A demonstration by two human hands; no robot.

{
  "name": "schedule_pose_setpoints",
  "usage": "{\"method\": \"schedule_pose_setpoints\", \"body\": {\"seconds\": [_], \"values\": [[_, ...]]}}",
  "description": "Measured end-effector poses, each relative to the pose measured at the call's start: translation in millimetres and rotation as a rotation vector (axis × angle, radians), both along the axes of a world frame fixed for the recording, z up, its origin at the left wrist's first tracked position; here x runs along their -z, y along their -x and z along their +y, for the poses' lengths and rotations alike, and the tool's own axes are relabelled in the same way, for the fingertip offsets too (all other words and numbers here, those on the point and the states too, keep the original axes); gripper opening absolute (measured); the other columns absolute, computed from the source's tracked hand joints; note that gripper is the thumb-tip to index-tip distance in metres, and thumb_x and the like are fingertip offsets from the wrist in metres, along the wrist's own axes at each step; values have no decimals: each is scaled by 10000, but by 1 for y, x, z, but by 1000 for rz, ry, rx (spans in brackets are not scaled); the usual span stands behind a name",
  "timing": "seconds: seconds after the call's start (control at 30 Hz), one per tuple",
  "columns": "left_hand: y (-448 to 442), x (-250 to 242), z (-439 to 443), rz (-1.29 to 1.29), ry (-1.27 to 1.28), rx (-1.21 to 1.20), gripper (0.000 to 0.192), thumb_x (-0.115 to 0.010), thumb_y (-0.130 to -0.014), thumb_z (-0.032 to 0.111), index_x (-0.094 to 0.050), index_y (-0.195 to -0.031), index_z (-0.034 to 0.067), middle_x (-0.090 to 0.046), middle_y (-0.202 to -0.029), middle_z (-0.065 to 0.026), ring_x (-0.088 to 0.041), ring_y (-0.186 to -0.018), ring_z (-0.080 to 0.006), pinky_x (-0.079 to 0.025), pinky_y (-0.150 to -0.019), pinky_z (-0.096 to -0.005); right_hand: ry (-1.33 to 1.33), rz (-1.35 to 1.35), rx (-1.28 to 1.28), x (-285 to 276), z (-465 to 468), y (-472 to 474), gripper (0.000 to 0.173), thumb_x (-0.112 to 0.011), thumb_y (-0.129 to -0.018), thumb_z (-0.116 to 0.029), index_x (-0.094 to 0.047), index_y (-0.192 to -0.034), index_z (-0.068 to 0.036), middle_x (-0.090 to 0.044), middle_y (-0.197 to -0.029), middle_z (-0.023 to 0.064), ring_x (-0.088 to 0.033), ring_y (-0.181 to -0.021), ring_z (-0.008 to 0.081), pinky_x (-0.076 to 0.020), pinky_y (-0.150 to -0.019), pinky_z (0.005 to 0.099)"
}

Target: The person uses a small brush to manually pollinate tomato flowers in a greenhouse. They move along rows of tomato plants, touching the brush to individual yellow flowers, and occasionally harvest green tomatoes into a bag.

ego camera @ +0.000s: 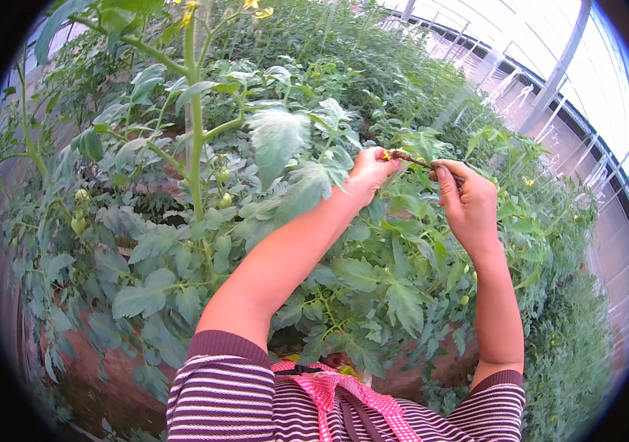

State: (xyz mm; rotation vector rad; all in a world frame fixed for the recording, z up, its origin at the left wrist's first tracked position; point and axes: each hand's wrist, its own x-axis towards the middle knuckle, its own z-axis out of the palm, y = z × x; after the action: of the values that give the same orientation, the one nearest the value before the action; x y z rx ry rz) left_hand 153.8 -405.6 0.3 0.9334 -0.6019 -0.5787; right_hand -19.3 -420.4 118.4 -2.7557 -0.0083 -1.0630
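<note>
My right hand grips the handle of a thin brush-like tool with a dark reddish tip. That tip meets a small yellow tomato flower at the fingers of my left hand. The left fingers are bent around the flower, and its stalk is mostly hidden by them. Leafy tomato plants surround both hands, and a broad leaf lies across my left wrist.
A thick tomato stem rises at the left, with green tomatoes hanging beside it. More green tomatoes hang farther left. A greenhouse wall and a slanted metal post stand at the right. Brown soil shows below.
</note>
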Motion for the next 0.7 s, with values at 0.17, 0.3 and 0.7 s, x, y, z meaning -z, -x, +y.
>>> {"method": "schedule_pose_setpoints", "body": {"seconds": [0.17, 0.3, 0.7], "values": [[-9, 4, -2, -67, -131, -96, 264, -632, -836, 86, -590, -1084, 5, -633, -994, -75, -573, -932, -143, -441, -822, -281, -267, -225, -80, -12, 26, 46, 159, -558, -901, -44, -628, -1031, 16, -669, -831, 79, -556, -594, 74, -453, -527, 209], [-7, -24, 32, -373, -132, -612, 341, -628, -845, 112, -535, -1141, -30, -583, -1112, -148, -578, -964, -190, -466, -827, -305, -157, -535, -204, -24, 30, 120, 238, -502, -945, -125, -594, -1064, 59, -659, -905, 148, -542, -586, 74, -428, -499, 183], [124, -152, -5, -1110, -171, -213, 215, -595, -893, 167, -624, -1023, -1, -645, -671, -53, -595, -553, -77, -458, -506, -221, -486, -977, -55, 0, -51, 210, 218, -459, -971, -134, -581, -1081, 9, -652, -900, 105, -474, -551, 25, -382, -456, 161]]}}
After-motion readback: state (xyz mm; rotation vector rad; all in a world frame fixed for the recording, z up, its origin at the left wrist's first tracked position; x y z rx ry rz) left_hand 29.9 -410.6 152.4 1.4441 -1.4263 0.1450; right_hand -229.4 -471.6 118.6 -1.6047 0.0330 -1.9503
